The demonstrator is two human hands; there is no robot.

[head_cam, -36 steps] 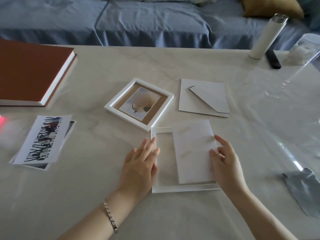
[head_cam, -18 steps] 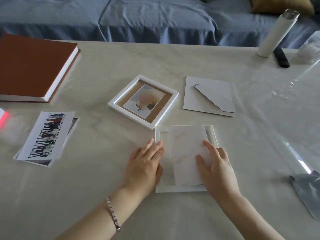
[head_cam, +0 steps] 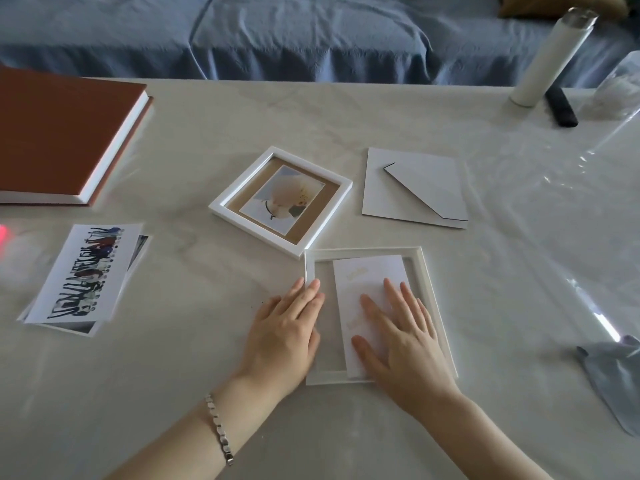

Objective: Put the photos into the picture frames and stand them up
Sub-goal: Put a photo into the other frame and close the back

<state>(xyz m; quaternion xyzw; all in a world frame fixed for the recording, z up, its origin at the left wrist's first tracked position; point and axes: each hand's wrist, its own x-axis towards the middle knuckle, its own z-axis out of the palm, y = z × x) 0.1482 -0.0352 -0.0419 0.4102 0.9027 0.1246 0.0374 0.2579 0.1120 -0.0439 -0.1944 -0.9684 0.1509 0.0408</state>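
Photo (head_cam: 367,299) now lies inside the near frame (head_cam: 431,296), slid leftward; right hand (head_cam: 403,336) flat on it, left hand (head_cam: 285,336) flat on the frame's edge; filled frame (head_cam: 334,221), backing (head_cam: 415,188), prints (head_cam: 81,271) beyond on the bench (head_cam: 173,375).

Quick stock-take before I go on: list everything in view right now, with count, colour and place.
Square picture frame: one, white, table centre, holding a flower photo.
Rectangular picture frame: one, white, lying flat under both hands.
Face-down photo: one, white back, inside that frame.
Backing board with stand flap: one, white, right of the square frame.
Loose photo prints: a small stack, count unclear, left.
Hardcover book: one, brown, far left.
Cylindrical bottle: one, white, far right.
Cloth: one, grey, right edge.
Left hand: flat on the frame's left edge.
Right hand: flat on the photo.
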